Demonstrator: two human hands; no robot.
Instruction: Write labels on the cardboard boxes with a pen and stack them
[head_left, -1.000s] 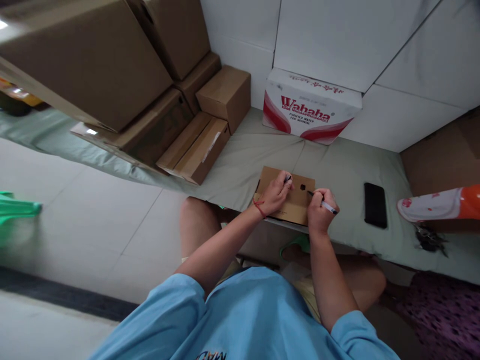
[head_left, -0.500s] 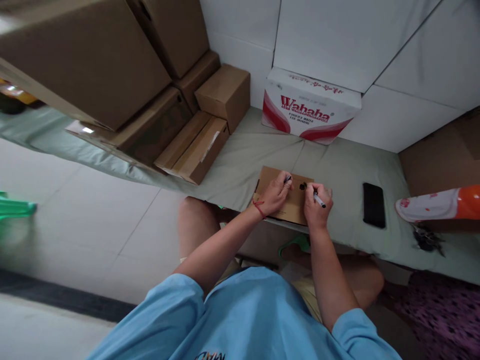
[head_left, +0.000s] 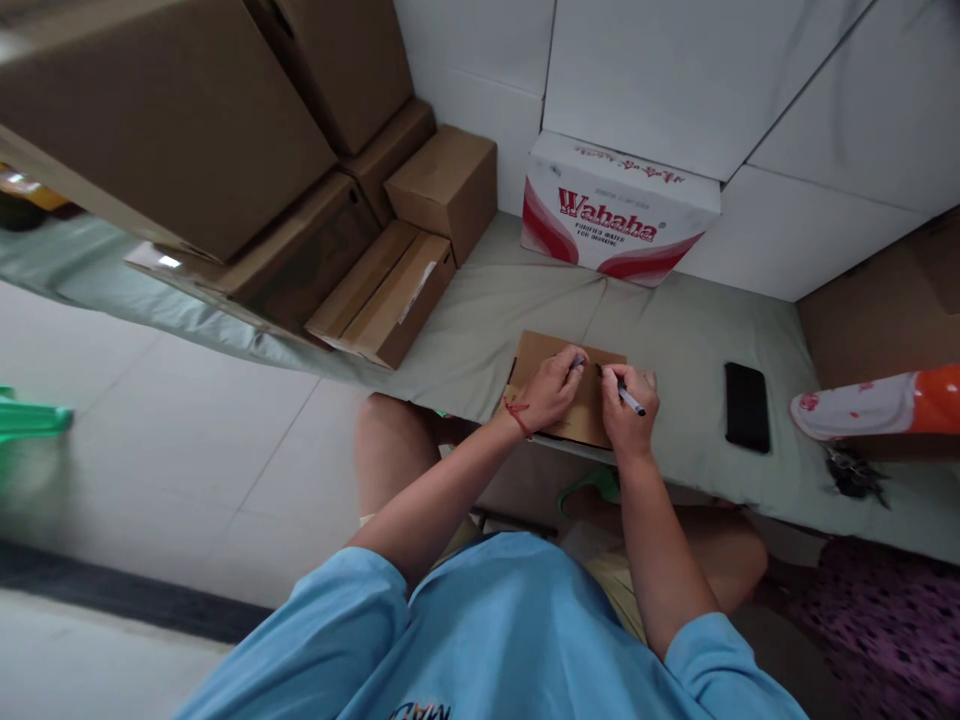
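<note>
A small brown cardboard box point(head_left: 536, 348) lies flat on the cloth-covered surface in front of me. My left hand point(head_left: 551, 388), with a red string at its wrist, rests on the box's left half. Its fingers are closed around a small greyish piece, apparently a marker cap point(head_left: 578, 362). My right hand point(head_left: 630, 410) pinches a white and black marker point(head_left: 631, 400), tip down against the upper right of the box. A dark mark shows near the tip, mostly hidden by my fingers.
Stacked cardboard boxes point(head_left: 442, 185) fill the left side. A white and red Wahaha carton point(head_left: 619, 210) stands against the wall. To the right lie a black phone point(head_left: 747, 408), keys point(head_left: 855, 474) and an orange and white bottle-like container point(head_left: 862, 408).
My right hand has shifted slightly left with the marker, and its fingers now cover most of the dark mark. My left hand stays on the box.
</note>
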